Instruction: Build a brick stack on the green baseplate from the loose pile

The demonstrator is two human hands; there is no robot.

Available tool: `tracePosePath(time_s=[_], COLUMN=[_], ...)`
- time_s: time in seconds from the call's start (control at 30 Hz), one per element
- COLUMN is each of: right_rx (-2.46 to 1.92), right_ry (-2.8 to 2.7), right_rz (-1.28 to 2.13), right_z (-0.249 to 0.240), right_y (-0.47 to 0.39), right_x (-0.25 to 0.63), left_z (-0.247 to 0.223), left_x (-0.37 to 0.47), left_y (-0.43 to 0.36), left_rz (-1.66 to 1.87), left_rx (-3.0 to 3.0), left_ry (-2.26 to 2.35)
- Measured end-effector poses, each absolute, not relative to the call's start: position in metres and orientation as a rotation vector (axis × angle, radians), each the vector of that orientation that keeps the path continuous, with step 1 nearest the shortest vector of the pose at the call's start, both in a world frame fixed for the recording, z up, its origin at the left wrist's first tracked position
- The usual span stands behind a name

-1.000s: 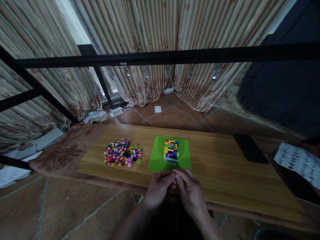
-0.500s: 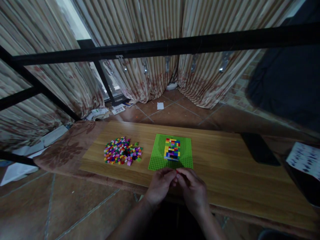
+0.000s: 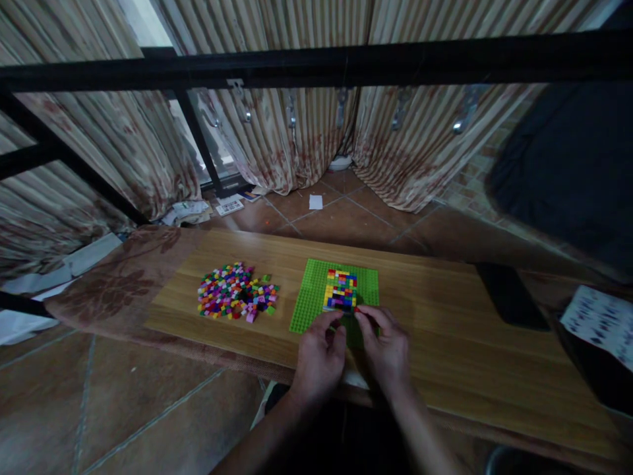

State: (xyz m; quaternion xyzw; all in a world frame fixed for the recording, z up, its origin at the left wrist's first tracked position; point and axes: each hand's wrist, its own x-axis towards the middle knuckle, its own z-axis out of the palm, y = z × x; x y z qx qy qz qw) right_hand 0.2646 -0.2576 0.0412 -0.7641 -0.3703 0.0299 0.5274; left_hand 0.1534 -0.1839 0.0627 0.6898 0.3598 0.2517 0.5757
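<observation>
A green baseplate [image 3: 306,297] lies on the wooden board, bearing a block of many-coloured bricks [image 3: 341,288]. My right hand [image 3: 386,346] pinches a small red brick [image 3: 359,309] at the block's near right corner. Close to the block's near left corner is my left hand [image 3: 320,353], its thumb and forefinger curved and apart, with nothing visible between them. Left of the baseplate, loose bricks [image 3: 232,290] in many colours are heaped on the board.
The long wooden board [image 3: 445,330] rests on a patterned cloth [image 3: 113,284]. A dark flat object [image 3: 512,295] lies at its right, near a patterned white sheet [image 3: 598,323]. A black metal rail [image 3: 316,66] crosses in front of curtains.
Both hands have moved forward from the baseplate's near edge to the brick block. They have parted, and the red brick is now in the right hand at the block's corner.
</observation>
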Motion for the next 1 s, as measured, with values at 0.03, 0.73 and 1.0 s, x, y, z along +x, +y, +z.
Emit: tracePosePath(time_s=[0.03,0.73,1.0], right_rx=[-1.83,-1.789,-1.866], right_ry=[-0.895,-0.768,-0.913], right_rz=[0.068,0.095,-0.018], right_z=[0.041,0.031,0.032], right_y=[-0.256,-0.255,-0.257], right_x=[0.264,0.263,0.262], left_z=[0.062,0.053,0.055], left_x=[0.153,0.162,0.164], left_y=[-0.184,-0.19,-0.191], left_rz=[0.602,0.566,0.56], left_rx=[1.665,1.911,1.987], left_ry=[0.827,0.768,0.78])
